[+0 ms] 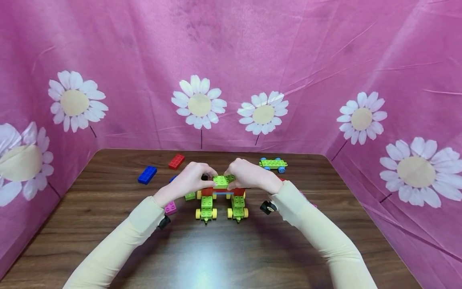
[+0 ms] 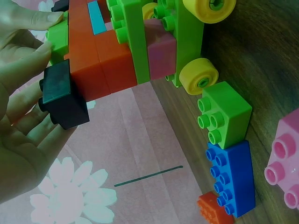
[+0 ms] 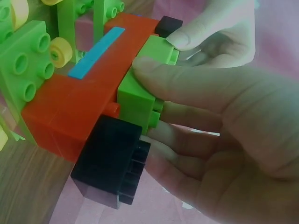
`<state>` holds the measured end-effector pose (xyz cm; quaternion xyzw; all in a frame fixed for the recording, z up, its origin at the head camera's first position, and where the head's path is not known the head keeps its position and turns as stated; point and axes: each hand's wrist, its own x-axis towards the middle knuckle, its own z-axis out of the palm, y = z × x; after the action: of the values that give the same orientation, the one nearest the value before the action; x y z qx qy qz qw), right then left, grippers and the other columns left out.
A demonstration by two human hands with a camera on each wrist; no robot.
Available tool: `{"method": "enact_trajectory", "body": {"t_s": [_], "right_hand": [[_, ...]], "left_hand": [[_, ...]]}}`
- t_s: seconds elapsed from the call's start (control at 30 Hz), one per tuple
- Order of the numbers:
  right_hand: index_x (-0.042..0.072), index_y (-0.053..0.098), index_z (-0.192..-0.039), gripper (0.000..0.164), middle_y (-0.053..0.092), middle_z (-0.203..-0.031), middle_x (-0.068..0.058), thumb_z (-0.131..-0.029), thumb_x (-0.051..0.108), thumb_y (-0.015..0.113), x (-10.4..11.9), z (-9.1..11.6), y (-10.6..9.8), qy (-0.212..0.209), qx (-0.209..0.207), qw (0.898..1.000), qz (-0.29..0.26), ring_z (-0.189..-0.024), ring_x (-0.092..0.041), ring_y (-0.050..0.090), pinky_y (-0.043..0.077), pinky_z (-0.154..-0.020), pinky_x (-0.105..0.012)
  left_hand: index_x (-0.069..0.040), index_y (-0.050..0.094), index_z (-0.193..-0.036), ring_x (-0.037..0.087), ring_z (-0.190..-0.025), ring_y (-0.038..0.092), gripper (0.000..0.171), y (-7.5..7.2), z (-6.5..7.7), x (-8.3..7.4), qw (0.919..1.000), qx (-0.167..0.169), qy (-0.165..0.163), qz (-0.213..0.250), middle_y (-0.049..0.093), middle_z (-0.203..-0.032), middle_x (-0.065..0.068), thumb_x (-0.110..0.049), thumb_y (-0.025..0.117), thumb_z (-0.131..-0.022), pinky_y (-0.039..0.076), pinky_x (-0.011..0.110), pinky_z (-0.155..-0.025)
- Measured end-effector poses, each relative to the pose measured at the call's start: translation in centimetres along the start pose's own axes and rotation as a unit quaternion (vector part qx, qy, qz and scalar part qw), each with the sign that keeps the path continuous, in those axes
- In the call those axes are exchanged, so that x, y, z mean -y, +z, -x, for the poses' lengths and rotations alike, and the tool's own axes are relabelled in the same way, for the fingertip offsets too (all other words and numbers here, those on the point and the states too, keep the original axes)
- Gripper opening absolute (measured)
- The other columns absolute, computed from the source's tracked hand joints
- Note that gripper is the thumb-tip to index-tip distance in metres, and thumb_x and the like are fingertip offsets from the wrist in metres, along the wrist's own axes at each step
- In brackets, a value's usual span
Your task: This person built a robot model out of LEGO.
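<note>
A toy-brick build stands mid-table, with red bricks [image 1: 207,192] bridging light green wheeled bases [image 1: 238,202] that have yellow wheels. On the red layer sits a light green brick section [image 1: 220,182]; whether it is one brick or two, I cannot tell. My left hand [image 1: 191,178] pinches its left end between thumb and fingers. At the other end, my right hand [image 1: 249,174] grips it the same way, thumb [image 3: 154,65] on its side. Black bricks flank the green section: one [image 2: 65,95] beside my left fingers, another [image 3: 107,161] by my right fingers.
Behind on the left lie a blue brick [image 1: 147,175] and a red brick [image 1: 177,161]. A pink brick [image 1: 171,207] and a green brick [image 1: 189,196] are left of the build. At the back right stands a green wheeled base [image 1: 273,163] with blue wheels.
</note>
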<state>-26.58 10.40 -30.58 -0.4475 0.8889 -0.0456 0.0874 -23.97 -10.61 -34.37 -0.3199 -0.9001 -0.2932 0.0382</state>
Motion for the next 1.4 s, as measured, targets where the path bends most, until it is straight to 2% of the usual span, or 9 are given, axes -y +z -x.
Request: {"method": "enact_trajectory", "body": {"t_s": [0.1, 0.23, 0.33, 0.53, 0.63, 0.9, 1.03, 1.3, 1.4], "right_hand": [[0.009, 0.077, -0.107, 0.025, 0.076, -0.085, -0.002, -0.085, 0.020, 0.079, 0.0, 0.1, 0.1, 0.010, -0.004, 1.000, 0.003, -0.054, -0.004, 0.054, 0.054, -0.067, -0.024], [0.007, 0.074, -0.113, 0.031, 0.076, -0.102, -0.006, -0.086, 0.022, 0.078, 0.0, 0.3, 0.5, 0.023, -0.013, 1.000, 0.010, -0.076, -0.011, 0.067, 0.058, -0.081, -0.031], [0.006, 0.073, -0.114, 0.033, 0.075, -0.106, -0.007, -0.086, 0.023, 0.077, -0.4, 0.7, 0.9, 0.012, -0.028, 1.000, 0.005, -0.088, -0.016, 0.068, 0.057, -0.084, -0.033], [0.006, 0.075, -0.105, 0.028, 0.074, -0.098, -0.006, -0.084, 0.024, 0.080, -1.6, 2.0, 0.9, -0.015, -0.086, 0.996, -0.018, -0.080, -0.016, 0.068, 0.056, -0.073, -0.025], [0.007, 0.076, -0.101, 0.024, 0.073, -0.094, -0.006, -0.084, 0.024, 0.080, -2.1, 2.3, 1.0, -0.029, -0.106, 0.994, -0.023, -0.079, -0.016, 0.069, 0.056, -0.071, -0.022], [0.007, 0.076, -0.097, 0.019, 0.072, -0.092, -0.006, -0.084, 0.021, 0.079, -1.9, 1.9, 1.1, -0.025, -0.110, 0.993, -0.026, -0.080, -0.019, 0.068, 0.055, -0.070, -0.023], [0.007, 0.076, -0.095, 0.018, 0.071, -0.089, -0.005, -0.083, 0.020, 0.080, -1.6, 1.8, 0.9, -0.026, -0.110, 0.994, -0.010, -0.078, -0.018, 0.066, 0.054, -0.069, -0.024], [0.007, 0.075, -0.092, 0.017, 0.069, -0.085, -0.005, -0.082, 0.019, 0.081, -1.1, 1.8, 0.6, -0.019, -0.106, 0.994, 0.008, -0.076, -0.020, 0.065, 0.053, -0.067, -0.024], [0.007, 0.075, -0.091, 0.017, 0.070, -0.085, -0.005, -0.081, 0.020, 0.082, -1.2, 1.7, 0.7, -0.021, -0.109, 0.994, 0.011, -0.075, -0.018, 0.064, 0.053, -0.067, -0.024]], "left_hand": [[-0.004, 0.076, -0.105, 0.020, -0.088, 0.072, 0.026, -0.2, 0.0, -0.1, 1.0000, -0.002, 0.002, -0.002, 0.077, -0.098, 0.009, -0.019, 0.078, -0.085, 0.059, 0.039, -0.079], [-0.005, 0.076, -0.105, 0.019, -0.087, 0.071, 0.026, -0.3, 0.0, -0.1, 1.0000, 0.000, -0.001, -0.007, 0.077, -0.097, 0.008, -0.020, 0.079, -0.084, 0.058, 0.034, -0.076], [-0.005, 0.076, -0.105, 0.020, -0.087, 0.071, 0.026, -0.2, 0.0, -0.1, 1.0000, 0.004, -0.005, -0.004, 0.077, -0.096, 0.007, -0.020, 0.079, -0.084, 0.058, 0.032, -0.075], [-0.004, 0.076, -0.105, 0.020, -0.088, 0.072, 0.026, 0.1, -0.1, 0.0, 0.9999, 0.009, -0.004, 0.010, 0.077, -0.097, 0.008, -0.020, 0.078, -0.084, 0.059, 0.039, -0.079], [-0.004, 0.076, -0.105, 0.020, -0.088, 0.071, 0.026, 0.0, -0.1, 0.0, 0.9998, 0.006, -0.008, 0.017, 0.077, -0.097, 0.008, -0.020, 0.079, -0.084, 0.059, 0.041, -0.081], [-0.005, 0.076, -0.104, 0.017, -0.086, 0.071, 0.026, 0.2, -0.2, 0.4, 0.9997, 0.004, -0.012, 0.022, 0.077, -0.095, 0.007, -0.020, 0.079, -0.084, 0.059, 0.035, -0.078], [-0.005, 0.076, -0.103, 0.016, -0.085, 0.072, 0.026, 0.2, -0.3, 0.4, 0.9998, 0.005, -0.011, 0.018, 0.077, -0.094, 0.007, -0.020, 0.080, -0.083, 0.059, 0.032, -0.076], [-0.004, 0.076, -0.103, 0.017, -0.085, 0.072, 0.025, 0.1, -0.3, 0.4, 0.9998, 0.004, -0.015, 0.015, 0.077, -0.094, 0.007, -0.020, 0.080, -0.084, 0.059, 0.034, -0.077], [-0.004, 0.076, -0.104, 0.018, -0.086, 0.072, 0.026, 0.0, -0.3, 0.4, 0.9998, 0.004, -0.016, 0.011, 0.077, -0.095, 0.007, -0.020, 0.079, -0.084, 0.059, 0.034, -0.078]]}}
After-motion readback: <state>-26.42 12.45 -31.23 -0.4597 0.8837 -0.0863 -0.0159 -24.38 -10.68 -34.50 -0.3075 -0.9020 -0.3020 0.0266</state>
